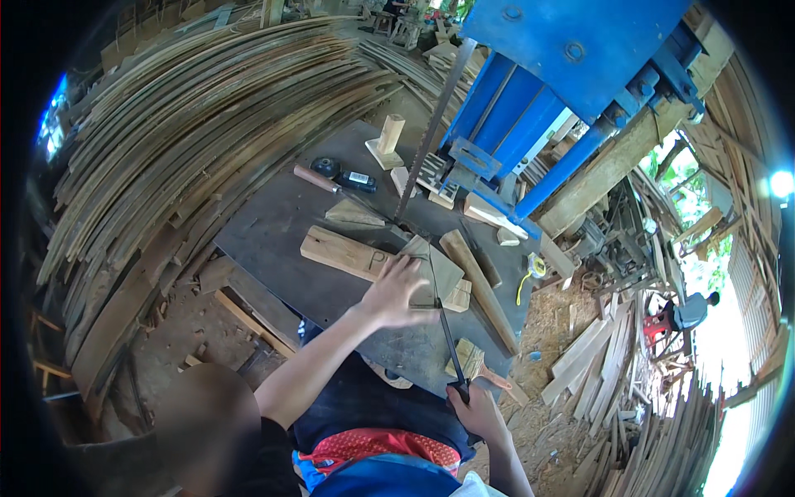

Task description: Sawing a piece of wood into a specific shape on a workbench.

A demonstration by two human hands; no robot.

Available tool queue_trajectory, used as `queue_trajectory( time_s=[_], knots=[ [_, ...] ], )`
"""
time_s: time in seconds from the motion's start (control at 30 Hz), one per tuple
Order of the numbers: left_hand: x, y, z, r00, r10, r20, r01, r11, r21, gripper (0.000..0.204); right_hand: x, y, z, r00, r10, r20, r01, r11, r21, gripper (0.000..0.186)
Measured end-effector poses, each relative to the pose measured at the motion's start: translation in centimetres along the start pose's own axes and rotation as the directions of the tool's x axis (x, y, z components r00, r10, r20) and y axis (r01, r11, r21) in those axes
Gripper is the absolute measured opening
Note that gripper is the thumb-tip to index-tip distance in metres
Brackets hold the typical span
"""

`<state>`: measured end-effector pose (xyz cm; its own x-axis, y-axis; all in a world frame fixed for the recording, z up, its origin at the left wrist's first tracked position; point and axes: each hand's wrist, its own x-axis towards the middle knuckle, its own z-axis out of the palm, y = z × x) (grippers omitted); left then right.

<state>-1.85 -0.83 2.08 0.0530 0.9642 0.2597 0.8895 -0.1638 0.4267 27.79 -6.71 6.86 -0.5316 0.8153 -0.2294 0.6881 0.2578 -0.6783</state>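
My left hand [396,294] rests with spread fingers on a flat, angular wooden piece [444,267], pressing near its left edge. My right hand [480,412] grips the black handle of a long thin dark tool [450,341]; its shaft runs away from me to the wooden piece, and its exact kind is unclear. Under and left of that piece lies a thick wooden block [341,252] with a pencilled mark. A narrow wooden bar [479,290] lies to its right. Near my right hand are a small wood block [465,358] and a light wooden handle [494,378].
A blue bandsaw [571,54] with its toothed blade [431,132] rises from the dark table [265,224]. A wooden-handled tool [317,178], black items and offcuts lie toward the back. A tape measure [536,267] sits at the right edge. Stacked planks [190,108] fill the left.
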Motion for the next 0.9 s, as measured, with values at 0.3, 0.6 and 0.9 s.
queue_trajectory(
  time_s=[0.3, 0.6, 0.9],
  knots=[
    [-1.0, 0.2, 1.4, 0.997, 0.065, -0.030, -0.054, 0.959, 0.279, 0.087, 0.6, 0.8, -3.2, 0.998, 0.031, 0.061, -0.019, 0.981, -0.195, 0.044],
    [-0.5, 0.8, -0.2, 0.988, 0.152, -0.030, -0.136, 0.944, 0.300, 0.061, -0.2, -1.7, -4.7, 0.998, 0.019, 0.062, -0.001, 0.962, -0.273, 0.042],
    [-3.8, 4.2, -6.3, 0.940, 0.333, -0.076, -0.295, 0.905, 0.307, 0.039, -3.8, -5.4, -7.3, 0.940, 0.268, 0.210, -0.225, 0.952, -0.209, 0.031]
  ],
)
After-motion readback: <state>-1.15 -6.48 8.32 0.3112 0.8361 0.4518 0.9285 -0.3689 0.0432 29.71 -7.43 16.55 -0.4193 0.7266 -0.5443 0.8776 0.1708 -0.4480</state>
